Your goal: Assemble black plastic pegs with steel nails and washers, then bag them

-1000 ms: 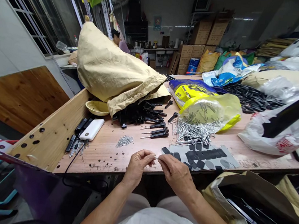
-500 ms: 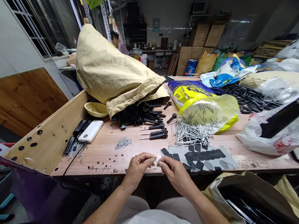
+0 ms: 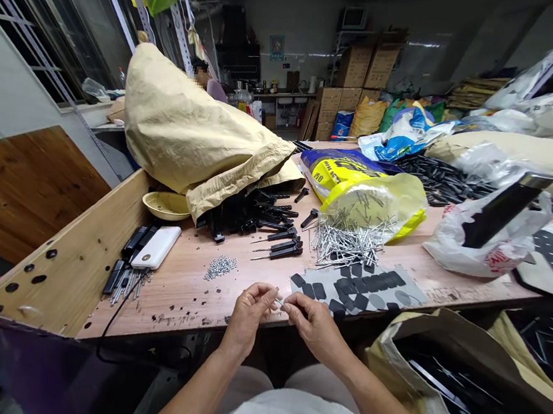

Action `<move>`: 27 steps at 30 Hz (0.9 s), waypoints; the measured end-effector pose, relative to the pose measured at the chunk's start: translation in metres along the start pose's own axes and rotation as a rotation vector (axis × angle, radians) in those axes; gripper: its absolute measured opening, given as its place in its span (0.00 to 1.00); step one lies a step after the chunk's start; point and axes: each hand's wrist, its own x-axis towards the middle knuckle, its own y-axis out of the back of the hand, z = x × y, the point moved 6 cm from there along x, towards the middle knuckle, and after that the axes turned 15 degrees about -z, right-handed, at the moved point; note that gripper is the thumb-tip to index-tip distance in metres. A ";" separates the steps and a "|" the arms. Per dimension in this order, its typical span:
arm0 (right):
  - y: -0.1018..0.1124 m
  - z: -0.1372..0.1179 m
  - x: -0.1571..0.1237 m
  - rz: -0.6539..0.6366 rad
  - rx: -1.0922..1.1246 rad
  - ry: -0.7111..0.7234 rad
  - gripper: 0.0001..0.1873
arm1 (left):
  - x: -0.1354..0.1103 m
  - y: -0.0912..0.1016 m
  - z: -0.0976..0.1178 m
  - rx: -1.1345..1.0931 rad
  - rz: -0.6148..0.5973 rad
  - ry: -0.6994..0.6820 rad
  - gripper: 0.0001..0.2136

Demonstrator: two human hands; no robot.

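Note:
Close together at the table's front edge, my left hand [image 3: 248,314] and my right hand [image 3: 315,320] pinch a thin metal rod [image 3: 279,303] between thumbs and fingertips. Fingers hide most of the rod. Ahead of my left hand lies a small heap of tiny silver metal pieces [image 3: 221,267], too small to name surely. Black parts with metal shanks [image 3: 285,252] lie beyond my hands. Past my right hand, long silver rods [image 3: 345,242] spill from a yellow and blue bag [image 3: 344,168]. Black pads [image 3: 367,285] rest on a grey sheet beside that hand.
A large tan sack [image 3: 190,129] spills black parts on the left. Near it are a yellow bowl [image 3: 168,207] and a white power bank [image 3: 156,247] with a cable. A white plastic bag [image 3: 484,242] stands right; an open sack [image 3: 402,336] of black parts sits below the edge.
The view has shifted slightly, so the table's things sit a little further left. My hands stay together at the rod, with a little more of it showing between my fingertips.

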 end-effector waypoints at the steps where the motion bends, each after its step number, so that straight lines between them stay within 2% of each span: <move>1: -0.001 0.001 0.000 0.001 0.035 -0.002 0.16 | 0.000 0.001 -0.001 0.042 0.007 -0.005 0.12; 6: -0.017 0.019 0.002 -0.147 0.548 -0.104 0.21 | -0.001 0.003 -0.002 0.178 -0.015 -0.062 0.09; 8: -0.019 0.024 0.001 -0.172 0.654 -0.130 0.22 | -0.001 0.001 -0.002 0.192 -0.059 -0.054 0.08; 11: -0.015 0.024 0.000 -0.114 0.606 -0.094 0.21 | 0.001 -0.001 -0.008 0.136 -0.104 -0.016 0.10; 17: -0.008 0.020 -0.006 -0.019 0.263 -0.047 0.17 | 0.002 -0.004 -0.012 0.152 -0.101 -0.017 0.09; 19: 0.015 0.023 -0.013 0.043 0.075 -0.058 0.16 | -0.001 -0.003 -0.008 0.145 -0.123 -0.001 0.16; 21: 0.062 0.030 -0.027 0.179 -0.194 -0.129 0.12 | -0.004 0.003 -0.003 0.140 -0.116 0.010 0.24; 22: 0.091 0.036 -0.037 0.265 -0.341 -0.206 0.10 | -0.005 0.009 -0.001 0.143 -0.089 0.013 0.25; 25: 0.176 0.052 -0.069 0.474 -0.691 -0.556 0.07 | -0.007 0.030 0.002 0.154 0.019 0.008 0.25; 26: 0.193 0.055 -0.077 0.509 -0.732 -0.621 0.07 | -0.007 0.035 0.001 0.150 0.046 0.001 0.24; 27: 0.201 0.056 -0.081 0.526 -0.754 -0.661 0.07 | -0.006 0.038 -0.001 0.143 0.064 -0.006 0.24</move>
